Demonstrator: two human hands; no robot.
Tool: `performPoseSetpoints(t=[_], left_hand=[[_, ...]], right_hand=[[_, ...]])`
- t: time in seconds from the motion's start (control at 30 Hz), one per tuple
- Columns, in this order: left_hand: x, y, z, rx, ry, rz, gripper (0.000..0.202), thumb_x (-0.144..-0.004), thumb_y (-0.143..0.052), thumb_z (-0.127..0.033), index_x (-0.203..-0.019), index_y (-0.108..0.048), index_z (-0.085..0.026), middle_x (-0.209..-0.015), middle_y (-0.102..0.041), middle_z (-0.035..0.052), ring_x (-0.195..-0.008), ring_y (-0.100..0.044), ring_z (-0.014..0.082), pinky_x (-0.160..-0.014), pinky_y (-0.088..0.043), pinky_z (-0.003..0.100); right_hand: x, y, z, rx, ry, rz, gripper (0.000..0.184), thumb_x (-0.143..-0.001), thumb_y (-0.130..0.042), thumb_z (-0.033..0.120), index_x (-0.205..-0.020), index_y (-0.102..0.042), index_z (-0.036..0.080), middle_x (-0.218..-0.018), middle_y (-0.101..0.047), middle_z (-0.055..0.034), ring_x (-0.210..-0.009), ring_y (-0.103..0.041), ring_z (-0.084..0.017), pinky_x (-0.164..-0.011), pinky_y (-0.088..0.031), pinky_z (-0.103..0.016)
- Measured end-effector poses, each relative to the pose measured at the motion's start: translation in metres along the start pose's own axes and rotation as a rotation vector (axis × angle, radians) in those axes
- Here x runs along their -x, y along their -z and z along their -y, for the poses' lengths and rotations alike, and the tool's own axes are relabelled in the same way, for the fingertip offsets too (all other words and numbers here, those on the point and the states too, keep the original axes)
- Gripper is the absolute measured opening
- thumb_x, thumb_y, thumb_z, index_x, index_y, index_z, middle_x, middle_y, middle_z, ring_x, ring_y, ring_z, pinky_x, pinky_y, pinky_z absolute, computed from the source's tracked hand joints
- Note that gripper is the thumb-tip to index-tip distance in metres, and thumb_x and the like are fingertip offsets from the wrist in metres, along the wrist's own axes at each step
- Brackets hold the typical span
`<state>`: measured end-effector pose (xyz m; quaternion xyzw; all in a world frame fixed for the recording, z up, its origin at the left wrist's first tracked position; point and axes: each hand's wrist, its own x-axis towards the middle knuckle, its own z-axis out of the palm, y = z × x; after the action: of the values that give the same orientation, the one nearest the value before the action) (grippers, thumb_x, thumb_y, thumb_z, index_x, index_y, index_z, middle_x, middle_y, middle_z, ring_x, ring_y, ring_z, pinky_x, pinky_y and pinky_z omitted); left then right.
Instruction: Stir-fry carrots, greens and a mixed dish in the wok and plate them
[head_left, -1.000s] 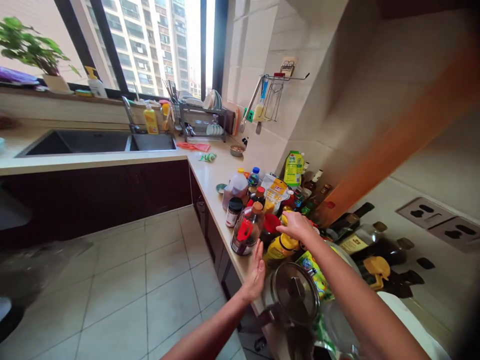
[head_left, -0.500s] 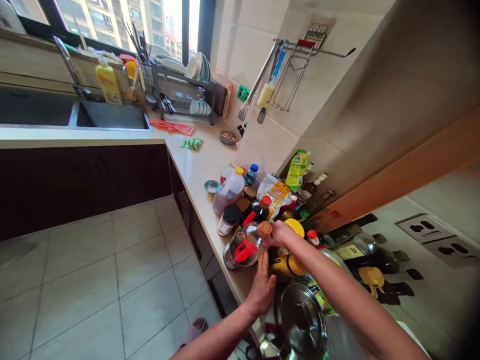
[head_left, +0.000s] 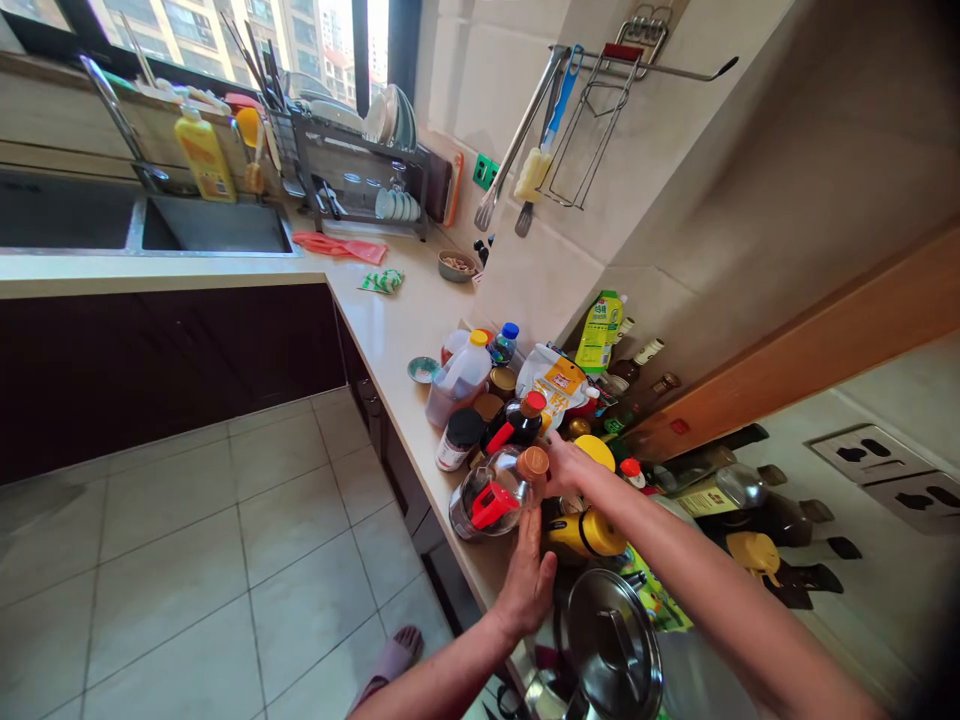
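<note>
My left hand (head_left: 529, 582) has its fingers stretched out and lying against the near side of a clear plastic jug (head_left: 480, 492) with a red handle and brown cap. My right hand (head_left: 564, 466) reaches in behind that jug's cap, between it and a yellow lid (head_left: 596, 454). Its fingertips are hidden, so any grip there cannot be made out. Just beyond the jug are a dark bottle with a red cap (head_left: 523, 422) and a black-lidded jar (head_left: 459, 440). A yellow bottle (head_left: 581, 535) lies on its side below my right forearm.
A pot with a shiny metal lid (head_left: 615, 630) stands nearest me. Beyond are a yellow-capped jug (head_left: 461, 375), a small bowl (head_left: 424, 370) and a dish rack (head_left: 367, 180). More bottles line the wall. The counter edge (head_left: 431, 495) runs close beside the clear jug.
The camera view has shifted slightly, and more of my foot shows. Both hands stay at nearly the same places by the clear jug, with my right hand slightly lower behind it.
</note>
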<state>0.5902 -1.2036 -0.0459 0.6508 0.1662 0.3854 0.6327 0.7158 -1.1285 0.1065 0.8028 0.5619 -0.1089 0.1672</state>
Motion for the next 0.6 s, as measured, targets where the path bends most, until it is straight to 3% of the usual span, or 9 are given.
performPoseSetpoints(t=[0.13,0.2,0.33,0.47,0.6], left_hand=[[0.008,0.005,-0.005,-0.024,0.003,-0.03,0.065,-0.093,-0.032,-0.046,-0.149,-0.013,-0.021,-0.156,-0.015,0.0105,-0.143,-0.012,0.0259,-0.117,-0.012,0.049],[0.019,0.012,-0.011,-0.078,-0.022,-0.075,0.059,-0.093,-0.039,-0.036,-0.147,-0.021,-0.022,-0.152,-0.027,0.013,-0.14,-0.024,0.0269,-0.114,-0.022,0.051],[0.04,0.039,-0.018,-0.221,-0.231,-0.258,0.052,-0.085,-0.054,-0.018,-0.134,-0.04,-0.025,-0.125,-0.052,0.0122,-0.117,-0.05,0.0247,-0.098,-0.044,0.044],[0.044,0.068,-0.02,-0.345,-0.303,-0.486,0.043,-0.079,-0.06,-0.012,-0.12,-0.049,-0.023,-0.108,-0.055,0.0094,-0.104,-0.054,0.0222,-0.087,-0.048,0.038],[0.042,0.077,-0.028,-0.318,-0.304,-0.449,0.038,-0.079,-0.06,-0.012,-0.115,-0.05,-0.022,-0.105,-0.054,0.0083,-0.1,-0.054,0.0207,-0.084,-0.048,0.035]], right_hand=[[-0.002,-0.005,-0.005,-0.019,0.052,0.035,0.081,-0.049,-0.079,0.051,-0.119,-0.05,0.022,-0.104,-0.054,-0.0093,-0.083,-0.062,-0.025,-0.06,-0.041,-0.028],[-0.002,-0.007,-0.005,-0.028,0.063,0.031,0.078,-0.051,-0.078,0.05,-0.118,-0.05,0.021,-0.103,-0.053,-0.0094,-0.08,-0.062,-0.024,-0.059,-0.04,-0.028],[0.001,-0.006,-0.002,-0.05,0.093,-0.003,0.071,-0.057,-0.074,0.049,-0.116,-0.05,0.019,-0.1,-0.052,-0.0087,-0.073,-0.059,-0.02,-0.058,-0.039,-0.028],[0.005,0.002,-0.001,-0.081,0.14,-0.033,0.066,-0.06,-0.071,0.049,-0.116,-0.05,0.02,-0.098,-0.051,-0.0068,-0.077,-0.057,-0.02,-0.063,-0.039,-0.028],[0.009,0.016,-0.007,-0.086,0.132,-0.062,0.062,-0.06,-0.071,0.048,-0.112,-0.052,0.02,-0.095,-0.053,-0.0064,-0.082,-0.056,-0.021,-0.066,-0.039,-0.028]])
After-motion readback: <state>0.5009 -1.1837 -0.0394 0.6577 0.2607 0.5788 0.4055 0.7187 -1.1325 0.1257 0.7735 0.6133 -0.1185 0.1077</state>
